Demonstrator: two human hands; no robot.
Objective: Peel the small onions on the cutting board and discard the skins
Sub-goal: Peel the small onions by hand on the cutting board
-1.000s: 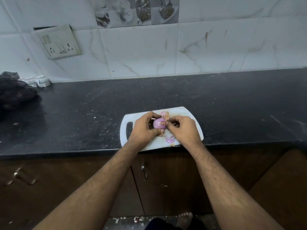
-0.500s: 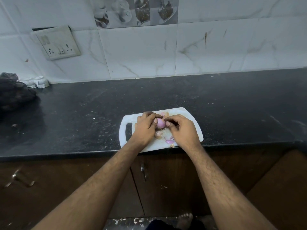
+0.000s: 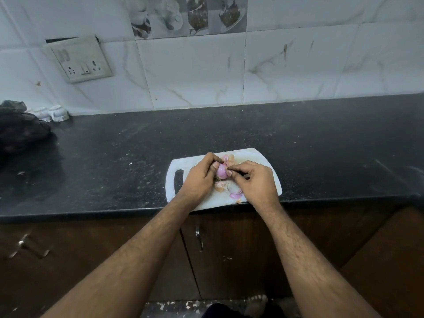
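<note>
Head view: a white board [image 3: 257,157] lies at the near edge of a dark counter [image 3: 298,138], its slot handle to the left. Over the board, the left hand [image 3: 198,177] is curled around a small pink onion [image 3: 221,172], thumb on its top and fingers behind it, so most of the onion is hidden. The right hand [image 3: 255,182] meets it from the other side, thumb and forefinger pinched together at the onion's right edge; whether a strip of skin is between them cannot be told. Loose skins [image 3: 235,191], pink and pale, lie on the board just below the hands, partly covered by the right palm. More scraps [image 3: 228,158] sit at the board's far edge, just behind the fingers.

Around this, the counter is mostly bare and speckled. A dark crumpled bag [image 3: 20,131] sits at far left against the wall, with a small white object [image 3: 55,113] just beside it. A socket plate [image 3: 81,59] hangs tilted on the tiled wall [image 3: 298,70]. Below the counter are brown cabinet doors [image 3: 229,255] with metal handles, and a bare foot [image 3: 258,304] shows on the floor.
</note>
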